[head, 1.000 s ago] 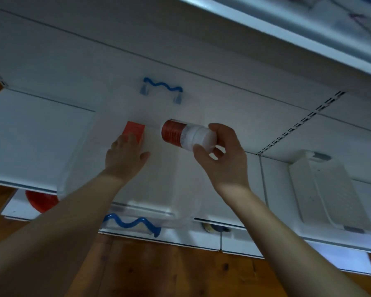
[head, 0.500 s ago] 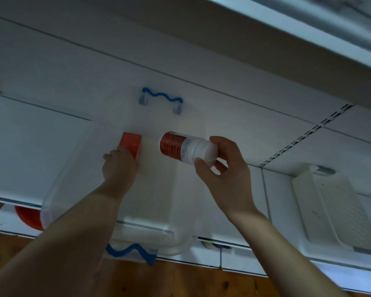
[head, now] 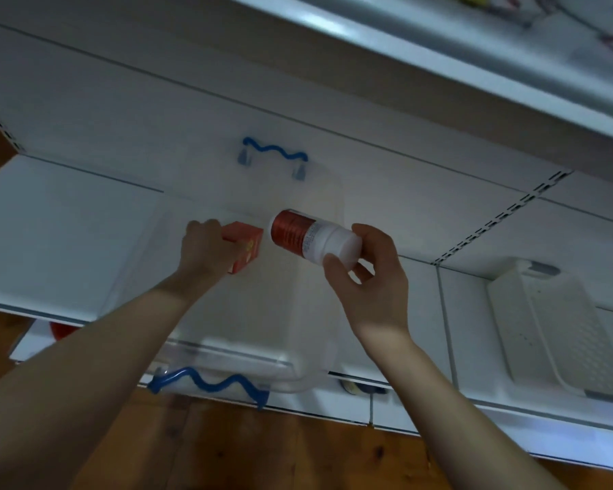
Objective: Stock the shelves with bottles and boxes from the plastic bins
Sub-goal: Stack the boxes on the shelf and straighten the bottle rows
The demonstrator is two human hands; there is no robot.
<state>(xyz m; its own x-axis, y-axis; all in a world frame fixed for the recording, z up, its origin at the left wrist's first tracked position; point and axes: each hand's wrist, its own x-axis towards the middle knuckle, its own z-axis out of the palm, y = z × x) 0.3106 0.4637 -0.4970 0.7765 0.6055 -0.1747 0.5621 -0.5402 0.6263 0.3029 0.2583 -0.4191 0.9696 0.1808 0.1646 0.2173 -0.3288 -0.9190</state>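
Bottle (head: 312,236) and box (head: 246,247) held over bin (head: 308,348)

Right hand (head: 372,288) pinches the bottle's white end, tipping it sideways. Left hand (head: 206,249) grips the red box. Both items are above the clear bin on the white shelf (head: 50,242), probably picked out for stocking.

The left hand (head: 206,247) grips a red box (head: 245,246) inside the clear plastic bin (head: 227,351); just right of it, the right hand (head: 368,277) pinches a red-labelled white bottle (head: 310,238) by its cap.
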